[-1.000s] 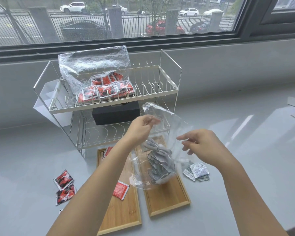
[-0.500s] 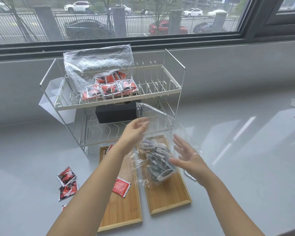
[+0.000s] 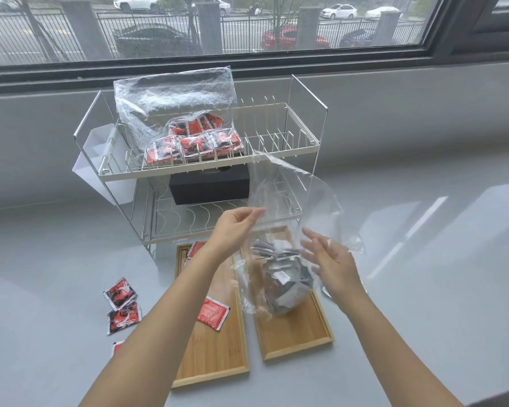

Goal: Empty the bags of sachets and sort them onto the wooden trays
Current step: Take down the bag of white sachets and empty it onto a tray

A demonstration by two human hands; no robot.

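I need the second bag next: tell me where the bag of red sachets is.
Head view: the bag of red sachets lies on the left half of the wire rack's top shelf, directly above the black box.

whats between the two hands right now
In the head view, the clear plastic bag with grey sachets hangs between the left hand and right hand, above the right wooden tray.

Both forearms (image 3: 165, 327) bare, seemingly no sleeves.
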